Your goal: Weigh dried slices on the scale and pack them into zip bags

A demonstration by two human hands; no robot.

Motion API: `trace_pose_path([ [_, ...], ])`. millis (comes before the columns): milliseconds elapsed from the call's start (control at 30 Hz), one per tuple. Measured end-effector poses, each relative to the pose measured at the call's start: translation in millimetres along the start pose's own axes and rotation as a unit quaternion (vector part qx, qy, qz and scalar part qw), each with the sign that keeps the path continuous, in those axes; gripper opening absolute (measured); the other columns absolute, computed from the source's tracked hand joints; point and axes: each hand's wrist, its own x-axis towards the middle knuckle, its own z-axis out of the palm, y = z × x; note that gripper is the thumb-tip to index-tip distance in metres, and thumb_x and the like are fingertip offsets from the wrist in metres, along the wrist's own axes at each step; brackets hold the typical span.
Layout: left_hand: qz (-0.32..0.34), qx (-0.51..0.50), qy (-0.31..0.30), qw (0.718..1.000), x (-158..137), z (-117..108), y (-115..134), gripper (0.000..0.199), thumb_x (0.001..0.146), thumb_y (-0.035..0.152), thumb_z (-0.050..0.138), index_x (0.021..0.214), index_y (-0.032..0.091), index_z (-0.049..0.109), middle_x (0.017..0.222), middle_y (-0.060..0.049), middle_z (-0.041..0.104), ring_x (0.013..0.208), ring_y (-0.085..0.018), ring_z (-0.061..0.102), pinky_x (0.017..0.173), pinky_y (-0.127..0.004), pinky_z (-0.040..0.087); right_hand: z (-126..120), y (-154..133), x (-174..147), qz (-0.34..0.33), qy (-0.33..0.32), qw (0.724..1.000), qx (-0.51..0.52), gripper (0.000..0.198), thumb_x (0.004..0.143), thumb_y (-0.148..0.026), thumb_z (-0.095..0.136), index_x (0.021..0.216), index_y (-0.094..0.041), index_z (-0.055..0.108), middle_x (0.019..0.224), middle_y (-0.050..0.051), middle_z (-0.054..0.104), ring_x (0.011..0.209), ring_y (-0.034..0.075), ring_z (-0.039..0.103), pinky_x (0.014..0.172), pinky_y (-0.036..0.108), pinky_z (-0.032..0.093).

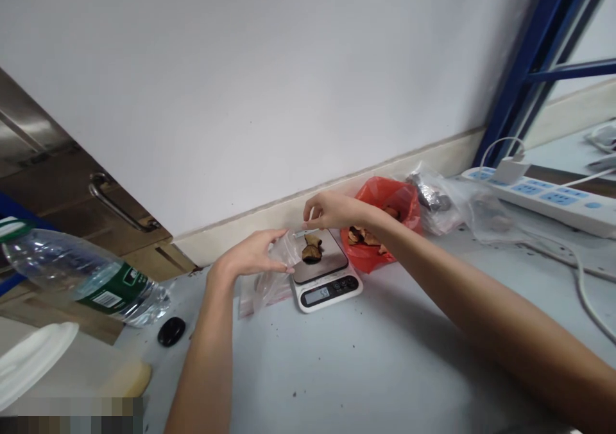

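Note:
My left hand [250, 254] grips a clear plastic bag [286, 251], with thumb and fingers at its opening, beside the left edge of a white digital kitchen scale [357, 284]. Brown dried pieces [312, 249] lie on the scale's metal plate, close to the bag's mouth. The small display is lit, its digits hard to read. Over the back of the plate, my right hand [330, 209] is held with bent fingers closed together at the tips. Whatever those fingertips hold is too small to make out. Behind the right forearm stands an open red plastic bag [370, 260] containing more brown dried pieces.
Flat clear bags [248, 299] lie left of the scale. A large water bottle [110, 286] and a black round object [171, 331] are further left. At right are a clear bag with dark contents [433, 196], a power strip [553, 193] and a white cable [584, 286].

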Motion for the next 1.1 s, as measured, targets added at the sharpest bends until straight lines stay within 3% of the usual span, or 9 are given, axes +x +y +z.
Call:
trace_pose_path([
  [200, 0.026, 0.006, -0.02, 0.999, 3, -3, 9, 0.078, 0.065, 0.047, 0.08, 0.137, 0.022, 0.06, 0.141, -0.009, 0.063, 0.129, -0.034, 0.058, 0.106, -0.039, 0.045, 11, 11, 6, 0.004, -0.037, 0.999, -0.001, 0.036, 0.074, -0.024, 0.068, 0.109, -0.017, 0.072, 0.103, 0.007, 0.077, 0.083, 0.019, 0.07, 0.066, 0.023, 0.048],
  [367, 0.048, -0.013, -0.018, 0.999, 2, -8, 11, 0.078, 0.066, 0.044, 0.08, 0.137, 0.021, 0.06, 0.137, -0.007, 0.066, 0.122, -0.032, 0.062, 0.104, -0.037, 0.046, 20, 14, 12, 0.022, -0.069, 0.997, -0.014, 0.042, 0.07, -0.028, 0.071, 0.112, -0.02, 0.071, 0.095, 0.006, 0.077, 0.08, 0.022, 0.07, 0.063, 0.026, 0.047],
  [467, 0.061, -0.022, -0.031, 0.997, 0, -10, 12, 0.069, 0.067, 0.041, 0.079, 0.132, 0.024, 0.064, 0.132, -0.005, 0.069, 0.12, -0.031, 0.063, 0.101, -0.036, 0.048, 21, 11, 11, 0.051, -0.081, 0.995, -0.01, 0.054, 0.068, -0.032, 0.074, 0.12, -0.02, 0.065, 0.1, 0.007, 0.076, 0.083, 0.024, 0.069, 0.06, 0.027, 0.046],
  [567, 0.038, -0.018, -0.034, 0.999, -1, -12, 12, 0.074, 0.064, 0.042, 0.081, 0.133, 0.023, 0.063, 0.137, -0.007, 0.066, 0.123, -0.033, 0.061, 0.103, -0.038, 0.047, 21, 5, 7, 0.07, -0.088, 0.994, -0.001, 0.062, 0.067, -0.036, 0.077, 0.125, -0.021, 0.06, 0.104, 0.008, 0.074, 0.085, 0.024, 0.069, 0.06, 0.027, 0.046],
  [800, 0.028, -0.005, -0.041, 0.999, 0, -11, 11, 0.079, 0.062, 0.039, 0.082, 0.136, 0.021, 0.061, 0.135, -0.008, 0.067, 0.121, -0.033, 0.062, 0.102, -0.037, 0.047, 24, -2, 4, 0.06, -0.106, 0.993, 0.009, 0.037, 0.07, -0.027, 0.075, 0.106, -0.02, 0.068, 0.096, 0.007, 0.076, 0.076, 0.021, 0.069, 0.056, 0.026, 0.044],
  [1000, 0.02, -0.009, -0.062, 0.998, 2, -8, 13, 0.081, 0.063, 0.039, 0.08, 0.138, 0.019, 0.059, 0.135, -0.007, 0.067, 0.122, -0.032, 0.062, 0.103, -0.034, 0.046, 25, 3, 6, 0.07, -0.096, 0.993, 0.007, 0.059, 0.067, -0.028, 0.079, 0.123, -0.019, 0.064, 0.104, 0.009, 0.076, 0.084, 0.023, 0.071, 0.062, 0.026, 0.048],
  [1100, 0.021, -0.014, -0.07, 0.997, 5, -6, 12, 0.085, 0.063, 0.038, 0.08, 0.141, 0.018, 0.056, 0.136, -0.008, 0.066, 0.122, -0.032, 0.062, 0.103, -0.034, 0.046, 27, 6, 9, 0.07, -0.092, 0.993, -0.003, 0.05, 0.065, -0.028, 0.077, 0.114, -0.017, 0.069, 0.098, 0.009, 0.076, 0.08, 0.024, 0.07, 0.06, 0.027, 0.046],
])
